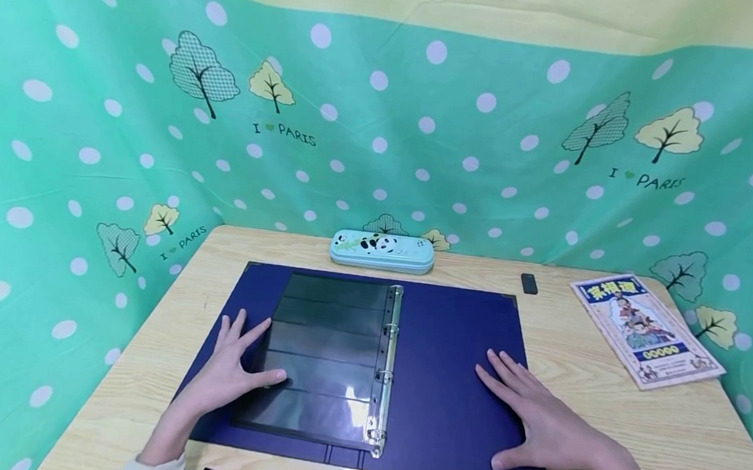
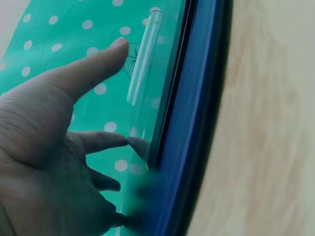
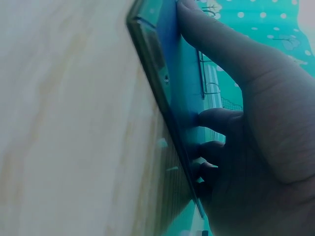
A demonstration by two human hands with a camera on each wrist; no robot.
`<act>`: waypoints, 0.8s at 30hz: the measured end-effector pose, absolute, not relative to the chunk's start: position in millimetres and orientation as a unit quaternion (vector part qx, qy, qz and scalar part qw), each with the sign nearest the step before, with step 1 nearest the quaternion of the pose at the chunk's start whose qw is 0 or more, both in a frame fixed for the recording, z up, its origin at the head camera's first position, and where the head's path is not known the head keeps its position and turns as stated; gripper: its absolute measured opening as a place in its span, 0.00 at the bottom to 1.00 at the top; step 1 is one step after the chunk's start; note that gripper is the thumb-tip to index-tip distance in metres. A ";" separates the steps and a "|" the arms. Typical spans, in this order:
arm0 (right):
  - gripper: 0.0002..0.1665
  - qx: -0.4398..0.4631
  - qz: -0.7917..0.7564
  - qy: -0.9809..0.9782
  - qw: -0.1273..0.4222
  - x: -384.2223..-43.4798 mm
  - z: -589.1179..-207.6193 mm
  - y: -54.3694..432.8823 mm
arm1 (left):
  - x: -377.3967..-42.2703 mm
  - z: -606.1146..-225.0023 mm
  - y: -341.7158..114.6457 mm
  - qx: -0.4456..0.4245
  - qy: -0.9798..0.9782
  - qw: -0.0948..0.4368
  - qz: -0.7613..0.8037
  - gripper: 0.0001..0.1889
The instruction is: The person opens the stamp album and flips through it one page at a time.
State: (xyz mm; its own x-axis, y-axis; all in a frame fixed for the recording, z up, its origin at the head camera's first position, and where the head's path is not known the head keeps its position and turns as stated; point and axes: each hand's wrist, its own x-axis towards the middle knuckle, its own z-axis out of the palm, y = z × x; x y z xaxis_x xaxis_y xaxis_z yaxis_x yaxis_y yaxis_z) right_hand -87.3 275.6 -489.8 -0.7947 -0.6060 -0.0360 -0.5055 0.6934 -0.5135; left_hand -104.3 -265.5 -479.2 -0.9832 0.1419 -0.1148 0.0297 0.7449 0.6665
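A dark blue ring binder (image 1: 444, 378) lies spread flat on the table, with metal rings (image 1: 386, 376) along its middle. On its left half are black pocket sheets (image 1: 333, 337) with clear strips. My left hand (image 1: 227, 372) rests at the left side of the binder, fingers spread, the thumb over the pocket sheets. On the right cover lies my right hand (image 1: 536, 417), its thumb near the lower right corner and its fingers reaching inward. In the wrist views, the left hand (image 2: 54, 132) and the right hand (image 3: 261, 118) touch the binder with extended fingers, gripping nothing.
A light blue pencil case (image 1: 382, 251) with pandas stands behind the binder. To its right lies a small black object (image 1: 529, 283). A printed booklet (image 1: 646, 331) lies at the right of the wooden table (image 1: 130, 393). A green dotted curtain (image 1: 426, 141) surrounds the table.
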 end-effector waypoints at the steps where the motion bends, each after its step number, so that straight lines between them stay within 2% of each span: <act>1: 0.76 -0.304 -0.249 0.914 0.102 -87.3 -489.9 275.7 | -104.6 -480.8 -265.9 0.048 0.931 0.082 0.353 0.58; 4: 0.76 -0.305 -0.249 0.913 0.103 -87.6 -490.1 275.9 | -105.7 -487.6 -267.2 0.059 0.928 0.082 0.358 0.60; 8: 0.74 -0.304 -0.251 0.913 0.106 -87.9 -490.0 275.5 | -107.3 -497.9 -270.8 0.081 0.923 0.056 0.373 0.62; 11: 0.67 -0.306 -0.253 0.912 0.102 -87.5 -488.6 276.6 | -108.4 -501.8 -271.3 0.085 0.923 0.048 0.372 0.63; 16: 0.53 -0.303 -0.260 0.912 0.095 -87.6 -482.0 278.3 | -112.3 -501.3 -273.1 0.090 0.930 0.066 0.350 0.64; 20: 0.45 -0.282 -0.270 0.917 0.080 -88.6 -471.9 281.1 | -116.0 -494.6 -272.4 0.097 0.936 0.084 0.327 0.62; 24: 0.41 -0.251 -0.299 0.919 0.060 -92.5 -461.0 288.4 | -118.6 -475.2 -264.2 0.103 0.936 0.077 0.327 0.53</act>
